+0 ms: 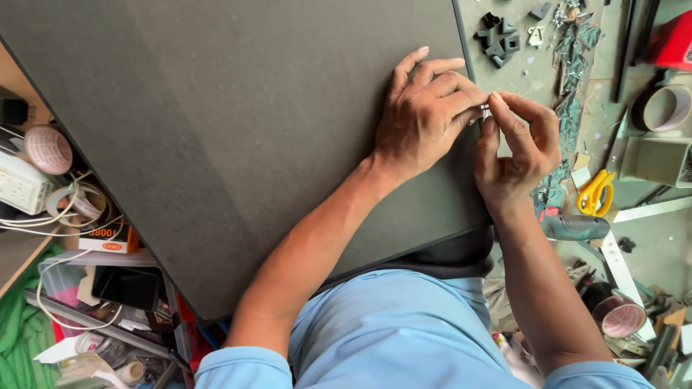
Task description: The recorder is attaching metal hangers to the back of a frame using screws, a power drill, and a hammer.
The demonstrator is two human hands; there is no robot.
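Note:
A large dark grey board lies flat across the work surface and over my lap. My left hand rests palm down on the board's right edge, fingers curled at the rim. My right hand is just beside it off the edge, thumb and forefinger pinched on a small pale metal piece at the board's rim. Both hands' fingertips meet on that piece, most of which is hidden by the fingers.
Right of the board: black corner pieces, yellow scissors, tape rolls, a dark green tool, foil scraps. At left: a white power strip, cables, a tape roll and cluttered boxes.

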